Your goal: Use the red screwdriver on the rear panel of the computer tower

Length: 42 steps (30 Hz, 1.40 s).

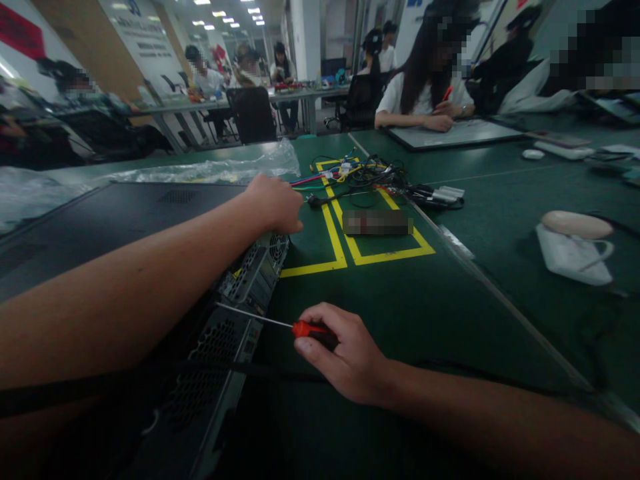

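A dark computer case (115,220) lies on its side at the left, its rear face with the perforated vents and ports turned toward the right. My left hand (276,205) reaches across it, its fingers curled over the far rear corner beside the fan grille (278,247). Closed around the red-and-black handle of a screwdriver (303,329) is my right hand (347,353). The thin metal shaft points left, and its tip meets the rear face near the edge of the case. Exactly what the tip touches is too dark to tell.
Beyond the case lie tangled cables (375,172) and clear plastic wrap (240,163). Yellow tape (320,267) marks the green table (400,300), with a blurred-out object (377,222) on it. At right sits a white cup-like item (570,257). Across the table, a co-worker's hand (440,123) rests on a board.
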Each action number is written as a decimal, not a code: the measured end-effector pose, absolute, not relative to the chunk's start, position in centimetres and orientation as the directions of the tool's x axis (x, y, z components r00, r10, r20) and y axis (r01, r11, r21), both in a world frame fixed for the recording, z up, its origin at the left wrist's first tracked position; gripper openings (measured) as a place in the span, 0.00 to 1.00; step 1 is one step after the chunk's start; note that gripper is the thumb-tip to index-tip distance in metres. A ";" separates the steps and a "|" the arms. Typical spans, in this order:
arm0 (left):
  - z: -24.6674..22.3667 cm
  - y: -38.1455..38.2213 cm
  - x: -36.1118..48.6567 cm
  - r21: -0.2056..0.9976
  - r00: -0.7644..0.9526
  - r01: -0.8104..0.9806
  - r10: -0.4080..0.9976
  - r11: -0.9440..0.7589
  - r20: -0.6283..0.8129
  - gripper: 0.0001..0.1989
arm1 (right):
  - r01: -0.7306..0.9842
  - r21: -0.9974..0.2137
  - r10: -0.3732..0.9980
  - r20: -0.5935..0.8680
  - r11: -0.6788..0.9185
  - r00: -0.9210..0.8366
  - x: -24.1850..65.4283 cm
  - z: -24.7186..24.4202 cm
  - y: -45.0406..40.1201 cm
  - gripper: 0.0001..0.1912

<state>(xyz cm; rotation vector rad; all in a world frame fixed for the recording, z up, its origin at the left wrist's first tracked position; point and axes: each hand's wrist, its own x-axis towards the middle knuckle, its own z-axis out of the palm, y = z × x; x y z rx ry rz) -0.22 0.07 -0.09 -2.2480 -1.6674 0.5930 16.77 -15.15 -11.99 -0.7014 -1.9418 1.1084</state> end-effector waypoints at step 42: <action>-0.4 0.3 -0.3 -0.468 0.238 0.839 0.960 -0.278 -0.145 0.30 | 0.030 -0.900 0.766 0.352 0.435 -0.538 16.6 -12.3 -15.3 0.06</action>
